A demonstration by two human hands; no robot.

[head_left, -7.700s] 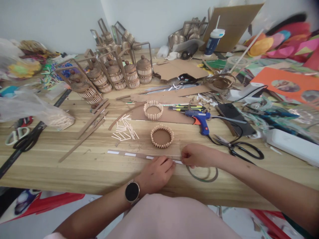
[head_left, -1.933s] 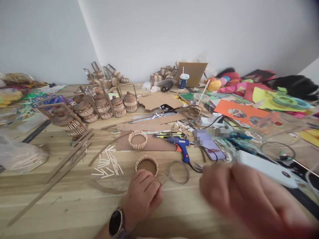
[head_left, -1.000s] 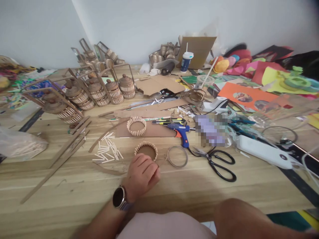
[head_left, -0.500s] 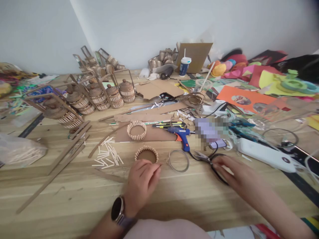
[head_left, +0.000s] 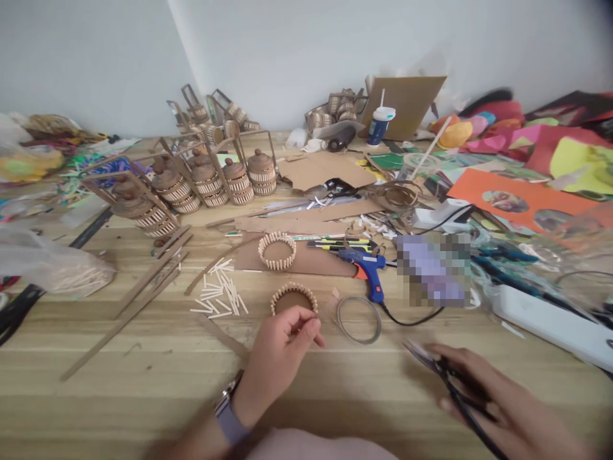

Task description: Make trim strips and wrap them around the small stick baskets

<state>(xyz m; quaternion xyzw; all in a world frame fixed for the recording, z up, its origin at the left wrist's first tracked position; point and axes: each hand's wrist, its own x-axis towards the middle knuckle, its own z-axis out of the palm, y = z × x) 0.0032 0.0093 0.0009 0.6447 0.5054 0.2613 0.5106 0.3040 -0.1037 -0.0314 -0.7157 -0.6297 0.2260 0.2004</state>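
Note:
My right hand [head_left: 498, 396] is closed around the handles of black-handled scissors [head_left: 443, 370], raised over the near right of the table, blades pointing up and left. My left hand [head_left: 285, 342], wrist in a watch, has thumb and forefinger pinched together at the near edge of a ring of short wooden sticks [head_left: 293, 297]. Whatever lies in that pinch is hidden. Just to its right rests a coiled thin strip [head_left: 358, 319]. A second stick ring [head_left: 277, 250] stands behind on brown cardboard. Loose short sticks [head_left: 221, 292] lie to the left.
A blue glue gun [head_left: 366, 268] with a trailing cord lies behind the coil, beside utility knives [head_left: 345, 244]. Long brown strips [head_left: 129, 306] and small lidded stick baskets [head_left: 261, 172] are at left. A white power strip [head_left: 550, 319] lies right; a lidded cup [head_left: 380, 126] stands behind.
My right hand has lifted the scissors from beside the glue gun's cord and brought them nearer, down and to the right. My left hand stays by the near ring. The view has shifted slightly.

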